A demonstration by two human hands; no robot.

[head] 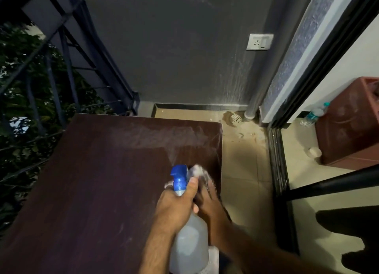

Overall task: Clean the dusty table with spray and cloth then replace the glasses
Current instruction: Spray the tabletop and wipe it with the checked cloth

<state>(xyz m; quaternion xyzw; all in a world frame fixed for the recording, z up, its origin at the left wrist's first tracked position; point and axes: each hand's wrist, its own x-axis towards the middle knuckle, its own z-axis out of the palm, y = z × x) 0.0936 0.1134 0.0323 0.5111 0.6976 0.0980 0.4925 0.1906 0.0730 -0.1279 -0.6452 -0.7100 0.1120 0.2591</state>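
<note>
Both hands work: left (174, 207) grips spray bottle (188, 247); right (207, 199) presses cloth (198, 171), fingers flat.

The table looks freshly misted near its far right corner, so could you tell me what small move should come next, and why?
Probably sweep the cloth forward into the pale hazy patch. The right hand presses the cloth on the table just short of that patch, while the left hand holds the spray bottle aimed there, with mist visible by its blue nozzle.

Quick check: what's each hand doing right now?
Left hand: grips the spray bottle.
Right hand: on the cloth; grip cannot be told.
</note>
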